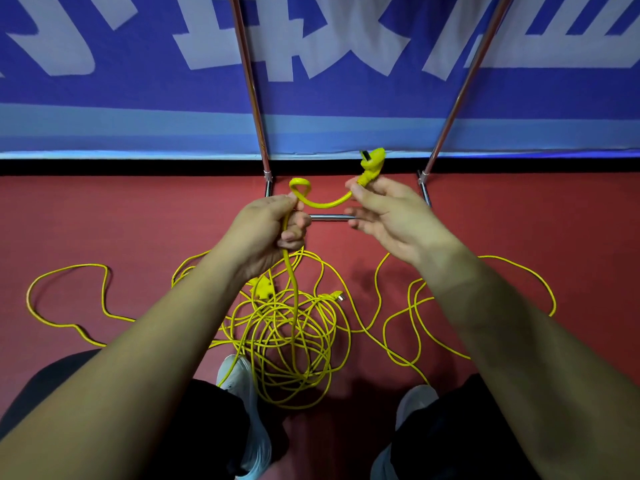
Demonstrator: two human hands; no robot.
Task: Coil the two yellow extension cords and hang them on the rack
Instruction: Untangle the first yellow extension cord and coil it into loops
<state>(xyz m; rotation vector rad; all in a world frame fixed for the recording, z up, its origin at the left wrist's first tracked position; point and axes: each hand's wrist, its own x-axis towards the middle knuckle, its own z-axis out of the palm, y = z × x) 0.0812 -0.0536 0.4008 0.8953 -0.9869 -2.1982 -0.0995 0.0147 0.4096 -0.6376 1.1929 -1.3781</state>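
Two hands hold one end of a yellow cord (322,203) before the rack (257,109).
The left hand (273,230) is fisted round the cord under a small loop; the right hand (388,213) pinches it just below the plug (372,164), other fingers spread. Its length drops to the tangled cords (294,334) on the red floor (138,220).

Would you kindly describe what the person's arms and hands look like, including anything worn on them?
No sleeves come into view above the left hand or the right hand. Both are ungloved, and no watch, ring or bracelet shows on either.
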